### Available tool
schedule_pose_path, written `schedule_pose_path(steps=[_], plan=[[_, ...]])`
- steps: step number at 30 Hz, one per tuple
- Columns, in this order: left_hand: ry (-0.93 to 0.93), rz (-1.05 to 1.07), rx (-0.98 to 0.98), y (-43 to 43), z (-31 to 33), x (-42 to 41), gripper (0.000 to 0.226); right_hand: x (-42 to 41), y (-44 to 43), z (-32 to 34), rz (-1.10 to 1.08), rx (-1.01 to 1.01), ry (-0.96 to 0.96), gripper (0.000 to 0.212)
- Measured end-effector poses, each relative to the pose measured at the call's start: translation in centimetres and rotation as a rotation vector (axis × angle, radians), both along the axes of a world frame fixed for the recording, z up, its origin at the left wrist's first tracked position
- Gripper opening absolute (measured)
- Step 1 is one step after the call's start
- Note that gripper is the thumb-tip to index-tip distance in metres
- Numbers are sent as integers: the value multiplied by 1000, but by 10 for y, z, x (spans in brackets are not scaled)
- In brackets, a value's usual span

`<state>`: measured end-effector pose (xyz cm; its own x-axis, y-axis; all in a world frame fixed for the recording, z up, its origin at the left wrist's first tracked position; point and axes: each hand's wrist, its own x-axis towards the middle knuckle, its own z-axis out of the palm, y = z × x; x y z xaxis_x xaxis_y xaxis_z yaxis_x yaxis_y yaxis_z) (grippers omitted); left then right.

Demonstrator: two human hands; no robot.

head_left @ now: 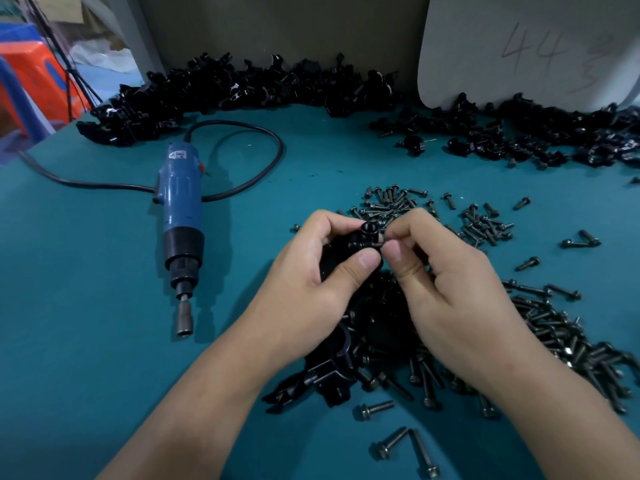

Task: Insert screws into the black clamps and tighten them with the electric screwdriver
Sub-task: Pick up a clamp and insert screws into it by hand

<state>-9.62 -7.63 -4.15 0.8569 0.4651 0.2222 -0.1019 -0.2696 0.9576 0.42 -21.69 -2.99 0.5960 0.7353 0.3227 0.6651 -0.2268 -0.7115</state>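
Observation:
My left hand (318, 275) grips a black clamp (360, 242) above the teal table, thumb pressed on its front. My right hand (446, 282) pinches a screw (380, 239) at the clamp's right side; the screw is mostly hidden by the fingertips. The blue electric screwdriver (180, 216) lies on the table to the left of both hands, bit end toward me, untouched. A few black clamps (332, 368) lie under my wrists. Loose dark screws (540, 323) are heaped to the right and behind my hands.
A long pile of black clamps (242, 88) runs along the back wall, with another pile (540, 133) at the back right. The screwdriver's black cable (242, 161) loops behind it. A white board (533, 46) leans at the back right. Orange and blue crates (31, 77) stand off the table's left.

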Motion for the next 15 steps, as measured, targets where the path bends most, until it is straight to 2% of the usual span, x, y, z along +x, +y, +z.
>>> schedule_pose_path(steps=[5, 15], plan=[[20, -26, 28, -3, 1, -1, 28, -5, 1, 1, 15, 33, 57, 36], [5, -28, 81, -6, -1, 0, 22, -9, 8, -1, -114, 74, 78, 49]])
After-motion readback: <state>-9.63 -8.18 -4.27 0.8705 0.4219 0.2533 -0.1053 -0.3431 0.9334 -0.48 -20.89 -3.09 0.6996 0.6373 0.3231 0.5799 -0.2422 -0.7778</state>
